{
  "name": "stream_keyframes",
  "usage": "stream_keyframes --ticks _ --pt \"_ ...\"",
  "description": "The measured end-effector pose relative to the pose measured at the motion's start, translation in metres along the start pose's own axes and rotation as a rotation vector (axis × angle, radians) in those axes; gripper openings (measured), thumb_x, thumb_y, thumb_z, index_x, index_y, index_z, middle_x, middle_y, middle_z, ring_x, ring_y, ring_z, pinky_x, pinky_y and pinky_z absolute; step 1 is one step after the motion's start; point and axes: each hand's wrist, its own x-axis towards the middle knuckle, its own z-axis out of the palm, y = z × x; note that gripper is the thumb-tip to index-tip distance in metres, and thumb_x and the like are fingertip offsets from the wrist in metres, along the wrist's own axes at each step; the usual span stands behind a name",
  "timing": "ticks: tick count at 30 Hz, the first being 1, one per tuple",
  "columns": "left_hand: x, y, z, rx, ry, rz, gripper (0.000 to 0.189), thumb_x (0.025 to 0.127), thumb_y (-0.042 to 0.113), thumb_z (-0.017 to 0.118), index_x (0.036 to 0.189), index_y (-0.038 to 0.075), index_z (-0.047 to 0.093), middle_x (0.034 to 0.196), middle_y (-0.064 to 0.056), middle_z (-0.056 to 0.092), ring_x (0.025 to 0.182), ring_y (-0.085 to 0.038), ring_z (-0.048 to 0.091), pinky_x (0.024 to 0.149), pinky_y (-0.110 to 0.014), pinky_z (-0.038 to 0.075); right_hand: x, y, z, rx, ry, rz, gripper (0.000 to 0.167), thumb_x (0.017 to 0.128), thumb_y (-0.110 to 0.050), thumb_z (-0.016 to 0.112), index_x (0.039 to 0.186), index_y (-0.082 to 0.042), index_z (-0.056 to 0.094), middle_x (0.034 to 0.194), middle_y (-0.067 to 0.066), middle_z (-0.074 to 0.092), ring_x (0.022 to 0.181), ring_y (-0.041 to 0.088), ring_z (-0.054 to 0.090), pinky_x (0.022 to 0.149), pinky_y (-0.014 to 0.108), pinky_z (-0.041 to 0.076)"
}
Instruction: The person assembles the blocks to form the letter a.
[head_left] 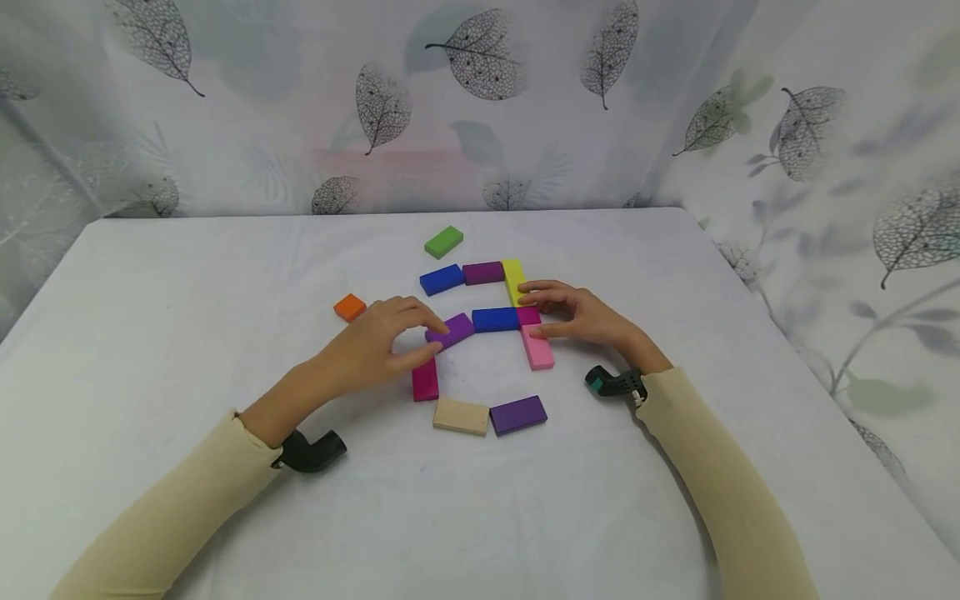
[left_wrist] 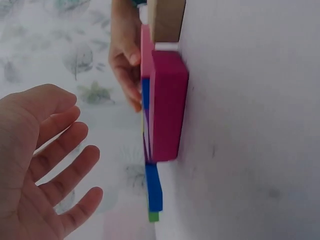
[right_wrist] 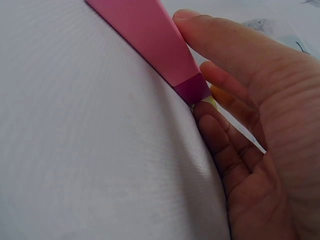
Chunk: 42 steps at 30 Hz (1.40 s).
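In the head view, my left hand (head_left: 375, 340) hovers with loosely bent fingers over a purple block (head_left: 452, 332) and a magenta block (head_left: 425, 382). The left wrist view shows nothing held in that hand (left_wrist: 55, 160), which stands apart from the magenta block (left_wrist: 168, 107). My right hand (head_left: 573, 315) lies at the right side of the layout. Its thumb touches the pink block (head_left: 537, 348), and its fingertips reach the yellow block (head_left: 513, 282). Between those two sits a small magenta block (head_left: 528, 316), with a blue block (head_left: 495, 320) on its left.
A blue block (head_left: 442, 279) and a dark purple block (head_left: 483, 272) form the far row. Nearer lie a beige block (head_left: 461, 416) and a violet block (head_left: 518, 415). A green block (head_left: 444, 242) and an orange block (head_left: 349, 307) lie apart on the white cloth (head_left: 187, 333).
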Motion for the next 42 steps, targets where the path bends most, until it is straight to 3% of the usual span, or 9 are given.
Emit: stream_keyframes --ticks 5,10,18,24,31,37,42 --pt "-0.002 -0.012 -0.008 -0.007 0.053 0.042 0.017 0.090 0.015 0.069 0.106 0.009 0.070 0.107 -0.001 0.066 0.111 -0.020 0.057 0.098 -0.048 0.042 0.000 0.000 0.001 0.005 -0.002 0.000 0.050 0.086 -0.016 0.074 0.134 -0.009 0.059 0.151 0.005 0.041 0.141 0.025 0.033 0.113 0.048 0.031" --pt "-0.006 -0.022 -0.015 -0.021 0.063 0.041 0.018 0.088 0.011 0.070 0.107 0.008 0.070 0.107 -0.002 0.066 0.110 -0.021 0.057 0.097 -0.047 0.042 0.000 0.000 0.002 0.012 -0.005 -0.005 0.050 0.086 -0.015 0.075 0.133 -0.008 0.059 0.150 0.006 0.041 0.142 0.025 0.032 0.114 0.048 0.030" --pt "-0.009 -0.043 -0.027 -0.084 0.047 -0.057 0.022 0.088 0.008 0.071 0.110 0.005 0.068 0.108 -0.005 0.066 0.109 -0.022 0.058 0.095 -0.049 0.047 0.000 0.000 0.001 0.002 -0.001 -0.009 0.050 0.086 -0.015 0.075 0.134 -0.008 0.059 0.150 0.006 0.041 0.142 0.025 0.032 0.113 0.047 0.032" --pt "-0.012 -0.057 -0.033 -0.076 0.055 -0.103 0.023 0.089 0.006 0.069 0.112 0.004 0.067 0.110 -0.010 0.065 0.109 -0.028 0.058 0.096 -0.051 0.048 -0.001 -0.001 0.001 0.000 0.007 -0.001 0.050 0.086 -0.016 0.075 0.134 -0.009 0.059 0.150 0.005 0.041 0.143 0.025 0.030 0.114 0.048 0.029" --pt "-0.016 -0.074 -0.033 -0.064 0.033 -0.214 0.026 0.088 0.005 0.070 0.113 0.002 0.065 0.118 -0.015 0.061 0.115 -0.033 0.049 0.098 -0.053 0.044 -0.002 -0.002 0.001 -0.001 0.002 -0.010 0.050 0.087 -0.015 0.074 0.134 -0.008 0.059 0.151 0.007 0.041 0.144 0.026 0.028 0.115 0.050 0.026" --pt "-0.020 -0.081 -0.035 -0.069 0.011 -0.274 0.026 0.088 0.008 0.070 0.113 0.002 0.065 0.122 -0.019 0.056 0.120 -0.038 0.044 0.100 -0.056 0.039 -0.001 -0.001 0.001 -0.001 0.005 -0.005 0.050 0.087 -0.016 0.074 0.134 -0.008 0.059 0.151 0.006 0.041 0.144 0.025 0.027 0.115 0.050 0.026" --pt "-0.022 -0.086 -0.036 -0.072 -0.024 -0.308 0.031 0.088 0.008 0.070 0.118 0.000 0.063 0.124 -0.020 0.053 0.114 -0.034 0.046 0.094 -0.049 0.041 -0.001 0.000 0.002 0.003 0.010 0.007 0.051 0.086 -0.016 0.075 0.134 -0.009 0.059 0.151 0.005 0.040 0.144 0.025 0.027 0.115 0.049 0.027"
